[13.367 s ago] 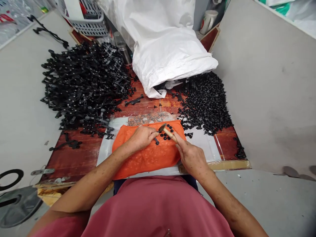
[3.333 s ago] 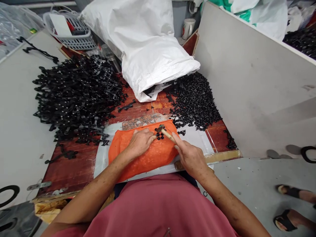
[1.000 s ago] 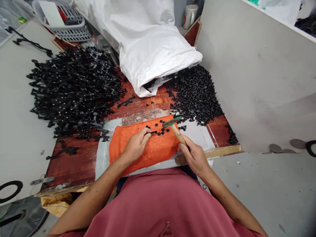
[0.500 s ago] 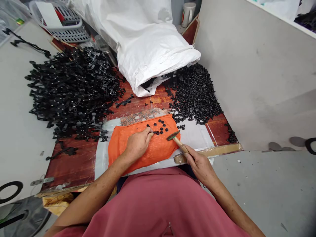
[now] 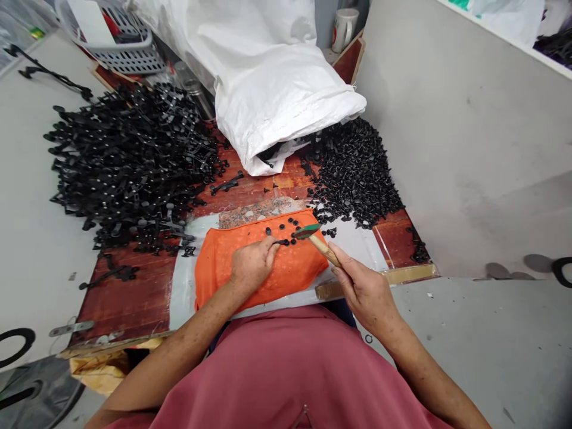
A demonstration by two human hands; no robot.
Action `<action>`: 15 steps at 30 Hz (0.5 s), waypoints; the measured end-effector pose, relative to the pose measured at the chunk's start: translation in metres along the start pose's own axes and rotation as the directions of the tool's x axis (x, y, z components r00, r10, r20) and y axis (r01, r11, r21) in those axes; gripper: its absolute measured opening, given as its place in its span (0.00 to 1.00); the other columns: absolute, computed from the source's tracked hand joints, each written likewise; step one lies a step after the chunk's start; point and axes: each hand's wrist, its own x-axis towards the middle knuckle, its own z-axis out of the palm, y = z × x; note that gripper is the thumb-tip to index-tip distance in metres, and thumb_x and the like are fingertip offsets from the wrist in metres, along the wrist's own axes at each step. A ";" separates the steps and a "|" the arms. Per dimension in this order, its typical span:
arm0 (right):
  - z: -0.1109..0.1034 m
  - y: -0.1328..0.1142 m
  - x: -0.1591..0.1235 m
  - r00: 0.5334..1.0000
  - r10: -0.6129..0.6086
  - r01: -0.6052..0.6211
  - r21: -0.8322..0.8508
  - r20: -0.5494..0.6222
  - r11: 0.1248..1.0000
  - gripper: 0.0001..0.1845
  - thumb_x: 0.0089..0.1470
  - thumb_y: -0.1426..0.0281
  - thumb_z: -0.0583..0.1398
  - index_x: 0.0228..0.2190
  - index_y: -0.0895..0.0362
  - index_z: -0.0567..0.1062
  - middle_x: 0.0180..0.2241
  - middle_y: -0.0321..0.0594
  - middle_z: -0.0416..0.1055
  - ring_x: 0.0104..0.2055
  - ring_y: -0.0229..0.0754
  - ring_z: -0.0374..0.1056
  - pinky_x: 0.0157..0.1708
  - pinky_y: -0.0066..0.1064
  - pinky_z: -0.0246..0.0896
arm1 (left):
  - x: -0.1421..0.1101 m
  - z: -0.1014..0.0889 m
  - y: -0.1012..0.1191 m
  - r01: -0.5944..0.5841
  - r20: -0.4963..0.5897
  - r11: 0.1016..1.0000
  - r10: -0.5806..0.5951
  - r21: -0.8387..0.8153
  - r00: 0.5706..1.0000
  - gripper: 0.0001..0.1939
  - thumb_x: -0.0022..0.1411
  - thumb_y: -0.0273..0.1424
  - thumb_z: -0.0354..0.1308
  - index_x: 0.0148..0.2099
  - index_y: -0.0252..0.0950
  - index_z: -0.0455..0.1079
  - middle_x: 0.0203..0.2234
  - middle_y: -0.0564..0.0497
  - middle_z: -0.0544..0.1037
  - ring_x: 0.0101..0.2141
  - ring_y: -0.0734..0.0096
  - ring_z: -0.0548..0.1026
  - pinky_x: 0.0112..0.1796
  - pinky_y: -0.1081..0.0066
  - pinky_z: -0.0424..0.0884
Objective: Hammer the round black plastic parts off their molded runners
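Observation:
My right hand (image 5: pixel 369 292) is closed around the wooden handle of a small hammer (image 5: pixel 322 245). Its greenish head hovers over the right part of an orange cloth (image 5: pixel 250 286), near several small round black pieces (image 5: pixel 282 226). Fingers pinched, my left hand (image 5: pixel 254 262) rests on the cloth and holds a thin black plastic piece (image 5: pixel 279 242) that points right, toward the hammer. Most of that piece is hidden by the fingers. Under the cloth's far edge lies a speckled stone slab (image 5: pixel 250 212).
A tall heap of black plastic strips (image 5: pixel 129 161) covers the table's left side. Small black studs (image 5: pixel 357 167) are piled at the right. A white sack (image 5: pixel 277 77) lies open between them. Behind stand a grey basket (image 5: pixel 129 59) and a mug (image 5: pixel 344 30). Pale panels (image 5: pixel 465 137) flank the table.
The hammer head has risen and shifted slightly left, and my right hand has come up with it. My left hand keeps nearly the same place on the cloth, still pinching the black piece.

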 end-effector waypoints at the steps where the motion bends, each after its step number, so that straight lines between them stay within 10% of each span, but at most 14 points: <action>1: 0.000 -0.004 0.004 0.999 -0.041 0.040 -0.020 -0.021 0.999 0.28 0.71 0.67 0.52 0.70 0.48 0.60 0.52 0.43 0.79 0.46 0.44 0.79 0.47 0.33 0.73 | -0.001 0.002 0.000 -0.002 -0.018 1.000 0.002 -0.009 1.000 0.20 0.74 0.42 0.45 0.50 0.41 0.77 0.35 0.45 0.85 0.36 0.58 0.81 0.30 0.68 0.60; 7: 0.022 -0.009 0.010 0.994 -0.049 0.074 -0.275 0.097 0.958 0.30 0.72 0.68 0.50 0.72 0.50 0.55 0.35 0.41 0.80 0.30 0.43 0.76 0.30 0.29 0.68 | -0.004 0.004 0.001 -0.026 -0.037 1.000 0.027 0.016 0.999 0.21 0.75 0.41 0.43 0.50 0.40 0.77 0.36 0.45 0.85 0.36 0.59 0.82 0.30 0.68 0.60; 15: 0.022 -0.009 0.014 0.990 -0.014 0.062 -0.351 0.139 0.934 0.30 0.72 0.68 0.49 0.72 0.49 0.55 0.36 0.41 0.80 0.30 0.42 0.75 0.28 0.29 0.65 | 0.002 -0.010 0.001 -0.005 0.032 1.000 0.004 0.018 0.999 0.21 0.74 0.42 0.44 0.51 0.41 0.77 0.36 0.44 0.85 0.37 0.57 0.82 0.30 0.68 0.64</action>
